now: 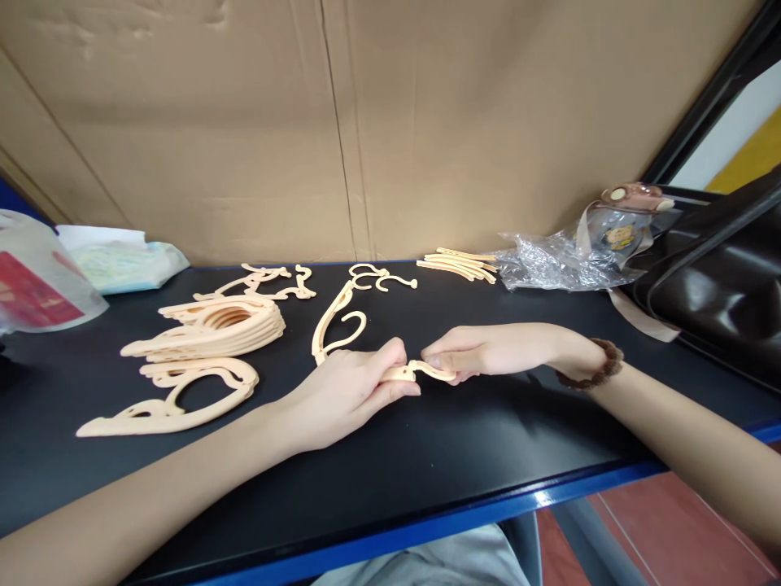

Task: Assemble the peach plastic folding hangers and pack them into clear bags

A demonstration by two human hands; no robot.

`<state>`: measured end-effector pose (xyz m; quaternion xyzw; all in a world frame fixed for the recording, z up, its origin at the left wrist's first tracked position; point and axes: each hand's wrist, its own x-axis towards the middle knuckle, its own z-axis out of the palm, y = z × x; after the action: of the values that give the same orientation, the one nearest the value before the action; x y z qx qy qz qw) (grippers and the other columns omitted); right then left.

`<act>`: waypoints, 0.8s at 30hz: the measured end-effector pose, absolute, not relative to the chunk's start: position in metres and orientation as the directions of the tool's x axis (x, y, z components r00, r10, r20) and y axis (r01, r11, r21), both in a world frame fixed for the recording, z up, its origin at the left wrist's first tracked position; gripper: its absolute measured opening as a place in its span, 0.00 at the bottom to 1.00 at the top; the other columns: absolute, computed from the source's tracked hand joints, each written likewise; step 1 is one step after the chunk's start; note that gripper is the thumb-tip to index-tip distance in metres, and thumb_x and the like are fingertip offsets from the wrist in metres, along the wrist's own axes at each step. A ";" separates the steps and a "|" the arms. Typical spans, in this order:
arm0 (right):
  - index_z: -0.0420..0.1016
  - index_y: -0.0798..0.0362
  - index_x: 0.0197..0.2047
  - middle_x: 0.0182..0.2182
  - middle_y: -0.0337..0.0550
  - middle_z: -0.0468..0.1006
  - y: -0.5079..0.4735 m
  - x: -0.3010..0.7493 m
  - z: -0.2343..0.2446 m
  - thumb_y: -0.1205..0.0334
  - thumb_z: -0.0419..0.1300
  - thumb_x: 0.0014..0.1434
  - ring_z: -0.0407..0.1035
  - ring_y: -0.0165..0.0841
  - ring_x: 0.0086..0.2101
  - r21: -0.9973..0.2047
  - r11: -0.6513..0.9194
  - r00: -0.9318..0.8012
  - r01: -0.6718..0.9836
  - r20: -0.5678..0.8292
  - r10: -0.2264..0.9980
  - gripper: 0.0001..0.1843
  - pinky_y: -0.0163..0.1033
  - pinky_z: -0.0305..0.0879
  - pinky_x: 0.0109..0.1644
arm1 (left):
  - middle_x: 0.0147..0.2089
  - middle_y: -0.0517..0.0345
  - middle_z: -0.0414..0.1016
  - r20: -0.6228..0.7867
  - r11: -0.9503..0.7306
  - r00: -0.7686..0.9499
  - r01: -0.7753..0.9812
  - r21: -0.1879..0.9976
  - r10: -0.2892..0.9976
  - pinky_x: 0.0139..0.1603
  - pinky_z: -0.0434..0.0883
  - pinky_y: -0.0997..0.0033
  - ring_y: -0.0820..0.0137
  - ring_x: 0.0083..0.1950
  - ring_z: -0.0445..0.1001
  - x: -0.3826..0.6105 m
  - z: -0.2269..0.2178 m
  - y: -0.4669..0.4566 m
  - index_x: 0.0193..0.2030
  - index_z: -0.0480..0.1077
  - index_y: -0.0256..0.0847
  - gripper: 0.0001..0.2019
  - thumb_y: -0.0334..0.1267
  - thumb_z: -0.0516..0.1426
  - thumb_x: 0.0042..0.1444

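A pale beige plastic hanger arm (pixel 396 373) is gripped in my left hand (pixel 342 395), its end poking out between thumb and fingers. My right hand (pixel 482 352) pinches a curved beige hanger piece (pixel 434 373) that meets that end. Whether the two pieces are locked together cannot be made out. Just behind my left hand are a hanger hook (pixel 352 327) and a long arm (pixel 329 321); my hand hides whether they join what it holds. Left of my hands lies a stack of folded hangers (pixel 268 325), with another folded hanger (pixel 213 403) in front.
Loose hook pieces (pixel 390 281) and curved parts (pixel 298 285) lie toward the back. Several thin strips (pixel 457 264) sit beside crinkled clear plastic (pixel 549 264) and a bottle (pixel 616 232). A tissue pack (pixel 128 264) and white-red container (pixel 42 277) stand left. Cardboard (pixel 244 122) walls the back.
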<state>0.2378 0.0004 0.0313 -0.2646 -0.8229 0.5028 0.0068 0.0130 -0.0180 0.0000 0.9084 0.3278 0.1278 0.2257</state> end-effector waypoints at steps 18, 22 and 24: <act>0.55 0.53 0.27 0.24 0.32 0.52 -0.002 0.238 0.034 0.62 0.45 0.66 0.47 0.25 0.26 -0.750 0.499 -0.881 0.434 -0.238 0.409 0.15 0.32 0.48 0.29 | 0.25 0.68 0.64 0.095 -0.694 0.760 0.525 0.493 0.642 0.28 0.58 0.75 0.71 0.26 0.66 0.014 0.000 -0.021 0.34 0.53 0.45 0.12 0.48 0.47 0.65; 0.54 0.53 0.26 0.24 0.32 0.51 -0.003 0.238 0.033 0.66 0.44 0.65 0.46 0.24 0.25 -0.696 0.546 -0.867 0.467 -0.237 0.439 0.14 0.33 0.47 0.28 | 0.24 0.68 0.63 0.084 -0.693 0.753 0.548 0.468 0.653 0.27 0.58 0.75 0.72 0.26 0.66 0.015 -0.001 -0.020 0.34 0.53 0.44 0.12 0.49 0.47 0.65; 0.53 0.53 0.26 0.24 0.32 0.52 -0.004 0.238 0.032 0.66 0.44 0.65 0.46 0.25 0.25 -0.688 0.558 -0.868 0.463 -0.227 0.441 0.13 0.33 0.48 0.29 | 0.24 0.68 0.63 0.101 -0.699 0.746 0.557 0.448 0.659 0.28 0.58 0.75 0.72 0.26 0.66 0.015 -0.002 -0.020 0.34 0.53 0.44 0.12 0.49 0.47 0.65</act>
<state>0.2382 -0.0036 0.0322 -0.2561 -0.8826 0.3939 -0.0143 0.0145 -0.0196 -0.0018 0.9128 0.3330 0.1278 0.1990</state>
